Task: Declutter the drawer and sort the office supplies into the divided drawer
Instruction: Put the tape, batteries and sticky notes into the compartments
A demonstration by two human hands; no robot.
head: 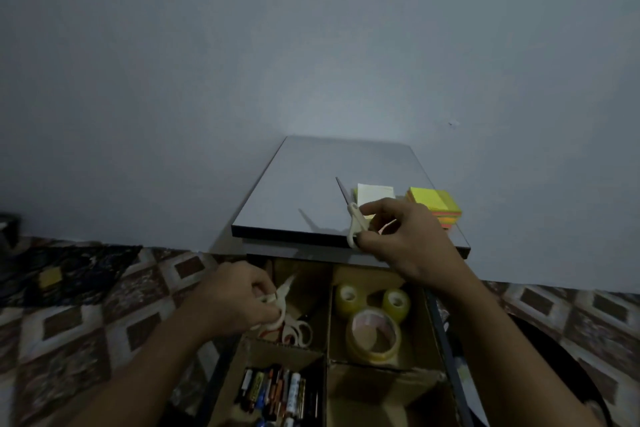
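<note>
An open drawer with cardboard dividers sits below a small grey table top. My left hand grips white-handled scissors over the drawer's back left compartment, where another white pair lies. My right hand holds a second pair of white scissors above the table's front edge, blade pointing away. Three tape rolls fill the back right compartment. Several batteries and pens lie in the front left compartment.
A stack of neon sticky notes and a pale paper pad rest on the table's right side. A patterned floor surrounds the cabinet. A yellow square lies on dark cloth at the left. A grey wall stands behind.
</note>
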